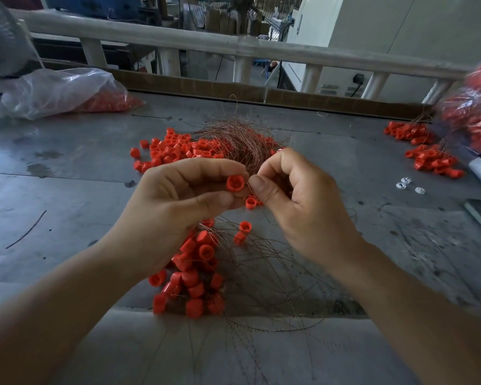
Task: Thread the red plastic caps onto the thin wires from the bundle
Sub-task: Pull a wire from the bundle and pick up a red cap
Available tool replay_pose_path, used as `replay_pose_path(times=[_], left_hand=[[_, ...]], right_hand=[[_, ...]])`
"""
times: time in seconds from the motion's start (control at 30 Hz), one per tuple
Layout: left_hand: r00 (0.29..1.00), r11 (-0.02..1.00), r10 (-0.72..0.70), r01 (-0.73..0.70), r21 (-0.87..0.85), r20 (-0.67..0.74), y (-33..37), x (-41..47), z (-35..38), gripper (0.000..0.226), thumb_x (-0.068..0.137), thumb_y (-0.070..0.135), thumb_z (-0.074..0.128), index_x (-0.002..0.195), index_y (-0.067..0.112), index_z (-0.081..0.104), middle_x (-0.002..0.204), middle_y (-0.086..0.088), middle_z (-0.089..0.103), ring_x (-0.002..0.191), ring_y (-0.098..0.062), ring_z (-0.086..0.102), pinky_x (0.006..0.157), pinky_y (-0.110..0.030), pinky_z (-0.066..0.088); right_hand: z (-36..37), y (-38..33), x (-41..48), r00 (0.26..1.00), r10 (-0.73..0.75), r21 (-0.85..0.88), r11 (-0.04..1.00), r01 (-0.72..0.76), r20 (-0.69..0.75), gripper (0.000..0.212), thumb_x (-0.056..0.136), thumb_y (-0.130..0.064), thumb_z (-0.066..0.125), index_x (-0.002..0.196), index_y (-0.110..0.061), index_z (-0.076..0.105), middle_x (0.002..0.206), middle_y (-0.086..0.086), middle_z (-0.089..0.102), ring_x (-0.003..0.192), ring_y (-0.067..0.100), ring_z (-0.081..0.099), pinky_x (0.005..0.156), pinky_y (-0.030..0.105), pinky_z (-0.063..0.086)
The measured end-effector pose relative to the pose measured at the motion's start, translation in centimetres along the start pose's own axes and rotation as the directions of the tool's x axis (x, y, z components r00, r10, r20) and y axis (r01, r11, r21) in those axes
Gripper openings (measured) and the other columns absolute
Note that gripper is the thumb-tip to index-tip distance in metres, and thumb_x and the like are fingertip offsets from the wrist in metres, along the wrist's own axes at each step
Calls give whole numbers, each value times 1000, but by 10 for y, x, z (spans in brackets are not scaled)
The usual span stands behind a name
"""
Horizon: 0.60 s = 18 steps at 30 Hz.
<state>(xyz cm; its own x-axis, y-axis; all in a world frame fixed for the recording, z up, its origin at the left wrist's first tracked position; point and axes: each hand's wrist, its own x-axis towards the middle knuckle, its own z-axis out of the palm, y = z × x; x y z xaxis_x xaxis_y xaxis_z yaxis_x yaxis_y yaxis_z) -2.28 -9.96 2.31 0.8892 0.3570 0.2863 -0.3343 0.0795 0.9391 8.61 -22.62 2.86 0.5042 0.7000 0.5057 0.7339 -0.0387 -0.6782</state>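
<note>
One grey metal tabletop (67,190) carries a tangled bundle of thin coppery wires (242,140), lying among loose red plastic caps (175,151). Both hands hover above it, wrists raised. Of these, the left hand (172,207) pinches one red cap (235,184) between thumb and forefinger, open end toward the right hand (297,207), whose curled fingers pinch a single wire end (249,187) just beside the cap. Advice: hold the cap still, grip near the tip, feed straight.
</note>
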Motion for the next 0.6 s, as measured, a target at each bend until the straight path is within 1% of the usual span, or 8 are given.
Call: replay_pose_path(times=[0.1, 0.13, 0.23, 0.33, 0.43, 0.53, 0.6], left_hand=[[1000, 1000, 7, -7, 5, 30, 0, 0, -1, 31, 57, 14, 79, 88, 19, 75, 88, -3, 74, 85, -15, 70, 73, -19, 53], [999, 1000, 12, -12, 5, 41, 0, 0, -2, 33, 57, 17, 81, 89, 19, 75, 88, -3, 73, 86, -15, 69, 73, -19, 53], [998, 1000, 16, -15, -12, 55, 0, 0, -4, 41, 53, 26, 79, 92, 17, 74, 89, -4, 73, 87, -16, 69, 74, -19, 53], [999, 1000, 18, -19, 7, 36, 0, 0, -4, 34, 56, 22, 75, 90, 19, 74, 86, -3, 74, 84, -16, 70, 73, -19, 53], [1000, 999, 17, -18, 26, 17, 0, 1, -4, 32, 57, 14, 77, 88, 20, 75, 84, -3, 74, 83, -16, 70, 71, -19, 53], [999, 999, 26, -28, 22, 46, 1, 0, -5, 35, 56, 26, 77, 91, 21, 74, 86, -3, 74, 85, -17, 70, 73, -19, 53], [998, 999, 25, -27, 27, 50, 0, 0, -5, 39, 55, 32, 78, 92, 21, 74, 87, -3, 74, 86, -17, 70, 74, -20, 53]], right_hand=[[-2, 0, 0, 1000, -3, -6, 1000, 3, 2, 13, 89, -15, 58, 77, -15, 51, 71, 3, 61, 59, 2, 47, 56, 11, 36], [-2, 0, 0, 1000, -6, -4, 1000, 6, -1, 14, 89, -15, 58, 77, -16, 51, 70, 1, 60, 58, 1, 47, 56, 10, 36], [-3, -2, 0, 1000, -22, -12, 1000, 22, -13, 15, 88, -15, 59, 76, -18, 50, 64, -11, 53, 58, -2, 48, 55, 9, 36], [-2, -3, 0, 1000, -29, -23, 999, 29, -5, 14, 88, -15, 59, 76, -17, 51, 69, -2, 59, 59, -1, 48, 55, 9, 36], [-1, -3, 0, 999, -38, -38, 999, 38, -4, 13, 88, -15, 59, 77, -15, 51, 71, 3, 61, 58, 0, 46, 56, 9, 36], [-1, -1, 0, 999, -50, -51, 998, 49, -11, 13, 88, -15, 59, 77, -14, 52, 72, 4, 62, 57, 0, 46, 55, 9, 35], [-1, -1, 0, 997, -69, -57, 996, 67, -23, 13, 87, -14, 59, 77, -13, 51, 70, 1, 60, 58, -1, 46, 54, 8, 35]])
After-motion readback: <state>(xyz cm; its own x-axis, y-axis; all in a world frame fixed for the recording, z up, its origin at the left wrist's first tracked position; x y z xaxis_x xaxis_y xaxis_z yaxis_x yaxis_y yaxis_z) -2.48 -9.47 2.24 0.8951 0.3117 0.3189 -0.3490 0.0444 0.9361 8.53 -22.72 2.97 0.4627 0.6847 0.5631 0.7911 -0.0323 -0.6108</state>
